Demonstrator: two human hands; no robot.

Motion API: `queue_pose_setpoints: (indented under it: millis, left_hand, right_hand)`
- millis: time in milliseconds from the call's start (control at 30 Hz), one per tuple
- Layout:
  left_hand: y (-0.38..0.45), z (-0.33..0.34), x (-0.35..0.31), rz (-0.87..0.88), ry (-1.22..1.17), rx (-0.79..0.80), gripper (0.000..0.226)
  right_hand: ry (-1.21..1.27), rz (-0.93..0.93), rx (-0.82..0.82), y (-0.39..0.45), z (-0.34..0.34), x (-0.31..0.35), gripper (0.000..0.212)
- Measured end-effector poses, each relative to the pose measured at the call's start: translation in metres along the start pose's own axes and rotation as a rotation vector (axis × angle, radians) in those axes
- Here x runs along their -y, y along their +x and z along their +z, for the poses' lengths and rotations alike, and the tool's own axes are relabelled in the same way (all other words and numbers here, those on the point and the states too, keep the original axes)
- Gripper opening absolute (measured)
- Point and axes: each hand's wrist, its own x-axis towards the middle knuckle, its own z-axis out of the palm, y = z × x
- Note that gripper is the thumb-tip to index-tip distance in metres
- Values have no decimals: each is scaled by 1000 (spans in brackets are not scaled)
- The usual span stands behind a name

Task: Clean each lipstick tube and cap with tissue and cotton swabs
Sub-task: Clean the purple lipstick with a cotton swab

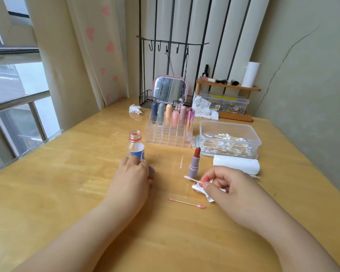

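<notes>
Head view: nearest lies a used cotton swab (186, 202) on the table (67, 193), both tips pink, apparently set aside as spent. Right hand (226, 185) pinches a second swab (192, 179) and a stained tissue (201, 190) together, tip aimed at the base of the uncapped lipstick (195, 161), which stands upright just beyond. Left hand (134, 173) grips the open bottle (136, 147), probably steadying it for wetting. Capped lipsticks stand in the organizer (169, 132).

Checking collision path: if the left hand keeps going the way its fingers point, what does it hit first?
The open plastic bottle: the left hand points up-table at it, fingertips apparently already at its base. Contact is unclear from this view.
</notes>
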Motion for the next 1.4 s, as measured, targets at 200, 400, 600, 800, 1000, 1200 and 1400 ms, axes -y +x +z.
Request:
queue_pose_setpoints:
  millis: [200,400,600,800,1000,1200,1400]
  left_hand:
    - [-1,10,10,-55,-160,-12,21]
    - [-7,-16,3,-245,-1048,131,19]
    - [-11,-25,-9,-372,-1630,434,25]
    - [-13,-27,-10,-315,-1656,615,8]
    - [-11,-22,-8,-338,-1604,588,18]
    - [-13,-19,-12,-336,-1594,620,18]
    - [-7,-16,-10,-392,-1560,656,37]
  right_hand:
    - [-2,-28,-24,-2,10,9,12]
    - [132,-94,-232,-5,15,16,22]
    - [-78,-247,-324,-6,22,14,7]
    - [-176,-385,-383,-7,22,14,5]
    - [-259,-533,-276,-7,21,16,11]
    - [-268,-589,-316,-9,21,16,14]
    - [-305,-582,-249,-10,23,18,13]
